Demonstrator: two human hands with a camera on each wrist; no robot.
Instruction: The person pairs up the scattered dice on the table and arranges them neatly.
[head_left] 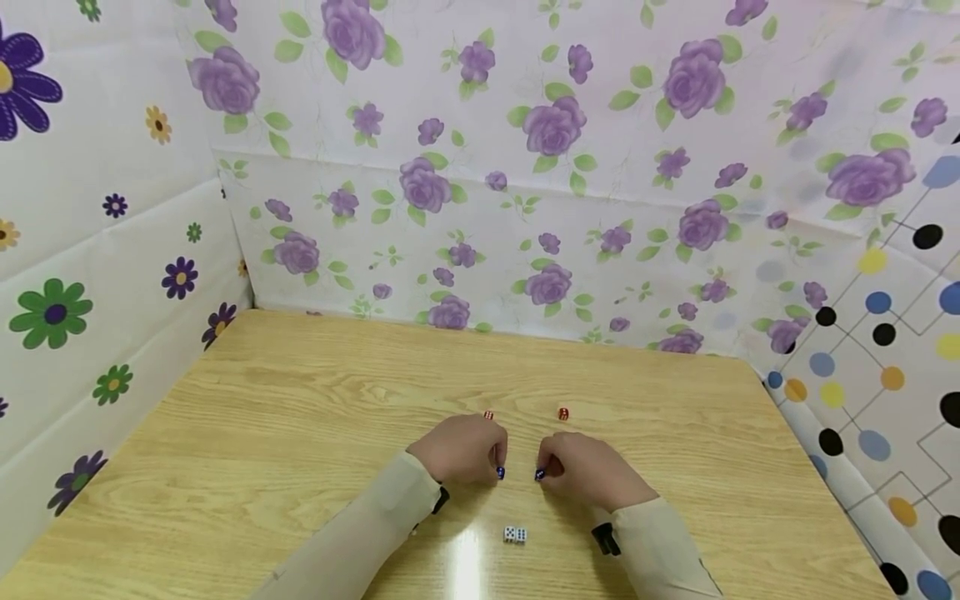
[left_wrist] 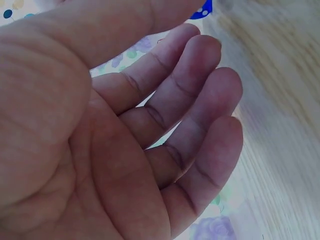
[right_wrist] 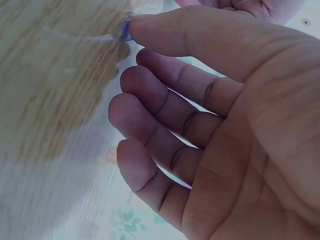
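Near the middle of the table, my left hand [head_left: 461,450] pinches a blue die [head_left: 500,472] between thumb and fingertips. Facing it, my right hand [head_left: 588,468] pinches a second blue die [head_left: 539,474]. A short gap separates the two dice, both low over the wood. In the left wrist view the blue die [left_wrist: 202,10] shows partly past the thumb, and the other fingers are loosely bent. The right wrist view has the other blue die [right_wrist: 126,32] at the thumb tip, partly hidden. Two white dice [head_left: 515,535] sit side by side nearer the body.
Beyond the hands lie two red dice, one [head_left: 488,415] just past the left hand and partly covered by it, the other [head_left: 563,413] past the right hand. Patterned cloth [head_left: 480,208] walls in the wooden table [head_left: 315,375] at the back and both sides.
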